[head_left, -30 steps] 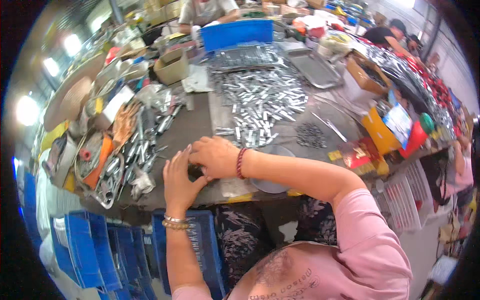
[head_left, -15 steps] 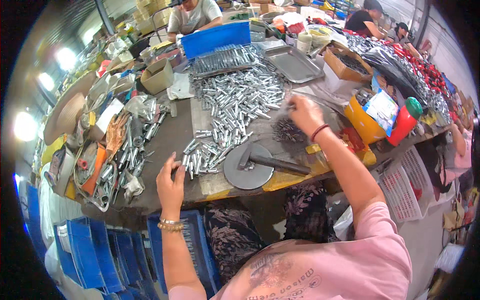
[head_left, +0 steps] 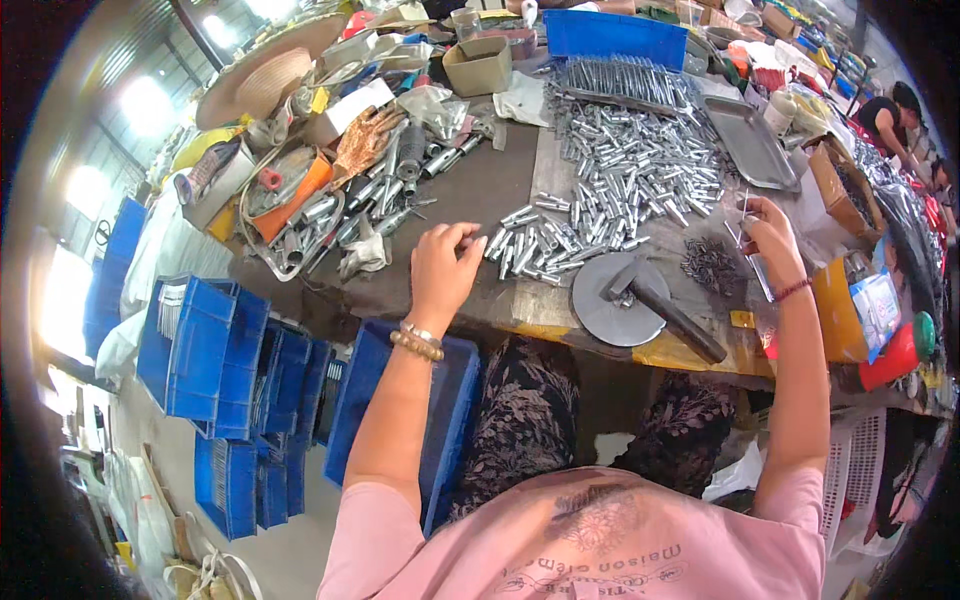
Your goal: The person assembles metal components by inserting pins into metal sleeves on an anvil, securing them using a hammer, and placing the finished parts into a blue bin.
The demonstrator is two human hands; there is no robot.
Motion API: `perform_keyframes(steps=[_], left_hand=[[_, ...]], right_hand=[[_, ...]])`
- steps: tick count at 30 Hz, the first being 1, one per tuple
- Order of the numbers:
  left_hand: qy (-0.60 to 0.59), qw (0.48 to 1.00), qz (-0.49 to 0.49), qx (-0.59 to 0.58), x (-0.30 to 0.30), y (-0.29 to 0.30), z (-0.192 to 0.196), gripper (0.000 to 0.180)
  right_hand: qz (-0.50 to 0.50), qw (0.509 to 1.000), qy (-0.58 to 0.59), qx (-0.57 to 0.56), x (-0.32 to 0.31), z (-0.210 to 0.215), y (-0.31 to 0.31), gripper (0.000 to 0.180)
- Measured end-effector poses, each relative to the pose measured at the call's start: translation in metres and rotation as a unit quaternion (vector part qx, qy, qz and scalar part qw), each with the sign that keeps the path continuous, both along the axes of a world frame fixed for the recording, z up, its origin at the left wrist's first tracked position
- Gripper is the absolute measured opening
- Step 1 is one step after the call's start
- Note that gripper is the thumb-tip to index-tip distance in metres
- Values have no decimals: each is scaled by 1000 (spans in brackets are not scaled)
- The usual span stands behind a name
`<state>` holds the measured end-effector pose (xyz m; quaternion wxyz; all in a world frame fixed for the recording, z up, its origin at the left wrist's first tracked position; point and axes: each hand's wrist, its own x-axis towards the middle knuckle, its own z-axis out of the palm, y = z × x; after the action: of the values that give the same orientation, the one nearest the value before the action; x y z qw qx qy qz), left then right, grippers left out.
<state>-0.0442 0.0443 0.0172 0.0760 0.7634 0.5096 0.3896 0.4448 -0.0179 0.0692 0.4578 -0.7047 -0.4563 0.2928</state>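
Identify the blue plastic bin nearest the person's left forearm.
The bin partly hidden by that forearm; stacked bins stand farther left, the far bin across the table.

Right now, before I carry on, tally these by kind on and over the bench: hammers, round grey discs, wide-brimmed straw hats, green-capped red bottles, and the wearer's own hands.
Hammer: 1
Round grey disc: 1
Wide-brimmed straw hat: 1
Green-capped red bottle: 1
Wearer's hands, left hand and right hand: 2
Total: 6

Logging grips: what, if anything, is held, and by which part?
Right hand: a slim metal tool, possibly tweezers; exact hold point unclear. Left hand: nothing visible.
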Motion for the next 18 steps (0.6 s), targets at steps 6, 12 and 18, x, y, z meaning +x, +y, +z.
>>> perform_keyframes(steps=[6, 12, 18], left_hand=[[125, 978, -45, -158, 7, 29, 28, 22], [0, 984, -40, -171, 8, 9, 35, 13], [-63, 985, -61, -152, 28, -38, 40, 19]], right_hand=[[152, 978, 128, 70, -117, 7, -78, 24], [181, 978, -60, 80, -159, -17, -106, 19], [191, 949, -213, 132, -161, -11, -117, 21]])
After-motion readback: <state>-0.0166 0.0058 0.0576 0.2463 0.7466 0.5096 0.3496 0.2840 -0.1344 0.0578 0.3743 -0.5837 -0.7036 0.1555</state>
